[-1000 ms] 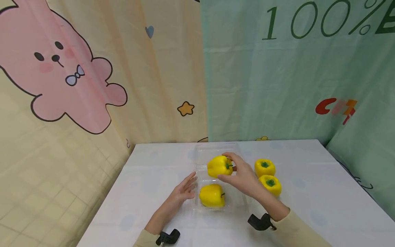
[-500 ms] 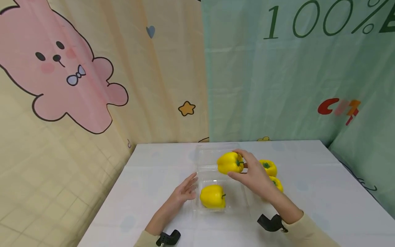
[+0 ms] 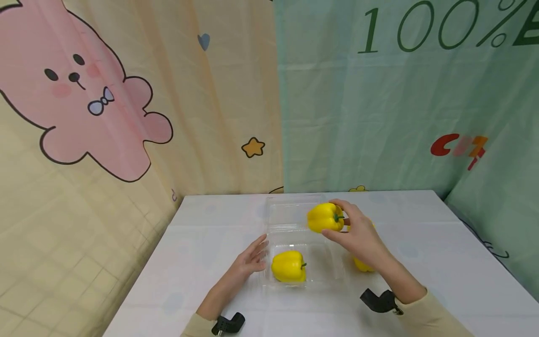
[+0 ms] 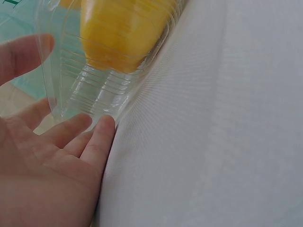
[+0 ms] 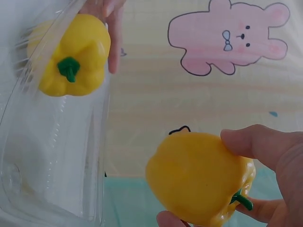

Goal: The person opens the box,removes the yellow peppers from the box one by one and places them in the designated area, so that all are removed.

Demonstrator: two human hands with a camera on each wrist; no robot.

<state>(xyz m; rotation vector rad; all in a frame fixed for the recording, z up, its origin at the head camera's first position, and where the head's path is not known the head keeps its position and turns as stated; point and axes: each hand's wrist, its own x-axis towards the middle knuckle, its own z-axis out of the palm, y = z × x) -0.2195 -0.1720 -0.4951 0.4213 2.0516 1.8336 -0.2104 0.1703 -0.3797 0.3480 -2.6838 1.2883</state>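
In the head view my right hand (image 3: 360, 236) grips a yellow bell pepper (image 3: 323, 217) by its stem end, above the clear plastic box (image 3: 322, 262). The right wrist view has thumb and fingers around this pepper (image 5: 194, 177), its green stem toward the palm. A second yellow bell pepper (image 3: 288, 267) lies on its side in the left part of the box. My left hand (image 3: 247, 262) rests at the box's left wall with relaxed, mostly straight fingers. In the left wrist view its fingertips (image 4: 105, 125) touch or nearly touch the ribbed wall.
Behind my right hand and forearm, two more yellow peppers are mostly hidden; the lower pepper (image 3: 363, 265) shows partly. The box's clear lid (image 3: 286, 213) lies opened toward the back. A white cloth covers the table (image 3: 202, 243), and printed curtains (image 3: 362, 117) hang behind it.
My right hand has carried the gripped pepper rightward and slightly up, covering more of the two peppers at the right. The left hand and the pepper in the box stay in place.
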